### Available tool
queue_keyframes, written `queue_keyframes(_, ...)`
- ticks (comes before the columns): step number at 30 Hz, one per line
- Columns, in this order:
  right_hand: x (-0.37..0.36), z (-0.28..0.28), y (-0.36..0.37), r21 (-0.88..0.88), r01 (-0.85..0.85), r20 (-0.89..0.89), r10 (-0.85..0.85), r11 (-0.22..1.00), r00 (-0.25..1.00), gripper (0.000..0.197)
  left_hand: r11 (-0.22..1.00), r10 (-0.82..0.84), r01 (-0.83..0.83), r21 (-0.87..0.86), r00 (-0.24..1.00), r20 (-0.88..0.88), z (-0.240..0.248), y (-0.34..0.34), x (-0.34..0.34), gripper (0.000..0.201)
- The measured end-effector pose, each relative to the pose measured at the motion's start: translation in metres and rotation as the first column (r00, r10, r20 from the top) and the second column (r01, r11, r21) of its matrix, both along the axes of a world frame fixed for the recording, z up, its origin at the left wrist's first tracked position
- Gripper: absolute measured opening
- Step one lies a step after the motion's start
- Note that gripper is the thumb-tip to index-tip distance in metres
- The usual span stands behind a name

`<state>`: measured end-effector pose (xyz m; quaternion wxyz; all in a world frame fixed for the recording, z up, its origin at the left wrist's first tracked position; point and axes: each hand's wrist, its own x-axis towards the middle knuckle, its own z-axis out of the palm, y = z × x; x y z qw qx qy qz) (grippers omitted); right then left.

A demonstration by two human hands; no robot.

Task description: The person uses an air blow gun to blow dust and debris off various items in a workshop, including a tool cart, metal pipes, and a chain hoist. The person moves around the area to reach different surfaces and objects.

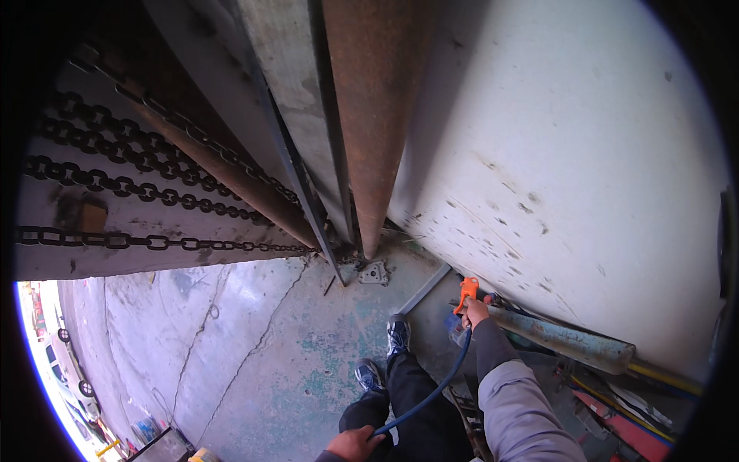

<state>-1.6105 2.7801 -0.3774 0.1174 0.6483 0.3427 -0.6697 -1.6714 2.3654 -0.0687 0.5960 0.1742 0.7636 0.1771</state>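
My right hand [476, 312] is closed around an orange air blow gun [467, 290], held up in front of the white wall on the right. A blue hose [433, 394] runs from the gun in a curve down across my legs. Low in the view, my left hand [355, 444] grips that hose, fingers wrapped round it. Just beyond the gun lies a long metal channel [570, 336] with worn bluish paint. The nozzle's exact direction is hard to make out.
Heavy chains [154, 198] hang at the left beside rusty pipes [373, 115] and a flat metal beam [296, 92] in the corner. A small metal plate [374, 272] lies on the concrete floor. Red and yellow items [627, 420] crowd the lower right. A vehicle [71, 373] shows at far left.
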Motion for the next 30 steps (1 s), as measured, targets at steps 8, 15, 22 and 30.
queue_keyframes(8, -0.007, -0.019, 0.004, -0.027, -0.123, -0.018, 0.123, 0.992, 0.992, 0.032, 0.999, 0.046, -0.046, -0.018, 0.999, -0.014, 0.006, 0.008, 0.002, 0.04)
queue_keyframes(15, -0.013, -0.009, 0.0, -0.035, -0.147, -0.057, 0.145, 0.988, 0.988, 0.033, 0.999, 0.04, -0.04, -0.008, 0.998, -0.055, 0.006, -0.001, 0.014, 0.041)
queue_keyframes(22, -0.022, 0.024, -0.014, 0.061, -0.16, -0.083, 0.165, 0.985, 0.983, 0.033, 0.996, 0.055, -0.06, -0.073, 0.997, -0.062, 0.023, -0.019, 0.04, 0.045)
queue_keyframes(30, -0.036, 0.119, -0.017, 0.097, -0.231, -0.164, 0.245, 0.968, 0.956, 0.037, 0.984, 0.177, -0.175, 0.025, 0.97, -0.167, 0.085, -0.06, 0.069, 0.043)
